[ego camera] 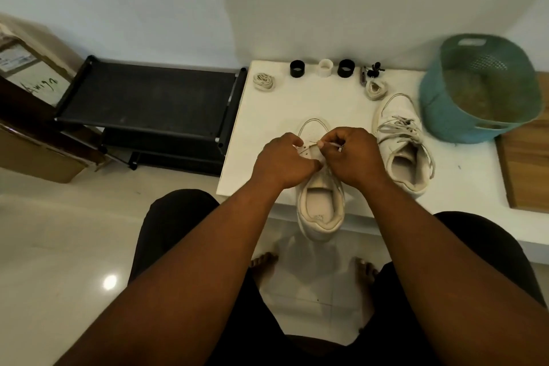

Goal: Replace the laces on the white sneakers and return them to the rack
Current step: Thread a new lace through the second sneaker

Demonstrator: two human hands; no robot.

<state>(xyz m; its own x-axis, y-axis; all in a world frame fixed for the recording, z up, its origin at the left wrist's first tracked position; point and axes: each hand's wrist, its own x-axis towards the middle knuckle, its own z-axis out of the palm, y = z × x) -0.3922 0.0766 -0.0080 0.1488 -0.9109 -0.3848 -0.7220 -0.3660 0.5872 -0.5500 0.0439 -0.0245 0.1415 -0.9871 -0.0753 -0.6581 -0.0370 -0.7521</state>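
A white sneaker [320, 208] stands at the front edge of the white table [267, 128], heel toward me and hanging over the edge. My left hand [283, 162] grips its eyelet flap on the left side. My right hand [355, 157] pinches the tip of a lace [334, 145] just above the eyelets. The second white sneaker [401, 142], still laced, lies to the right. Two coiled laces sit further back: one [263, 82] at the table's far left, one [375, 90] by the second shoe's toe. The black shoe rack [148, 107] stands left of the table.
A teal plastic basket [481, 89] stands at the table's right end on a wooden surface [525, 163]. Two black rings [298, 68] and a white ring [326, 68] line the table's back edge beside small black items [372, 71]. Cardboard boxes [26, 74] stand far left. My knees and bare feet are below.
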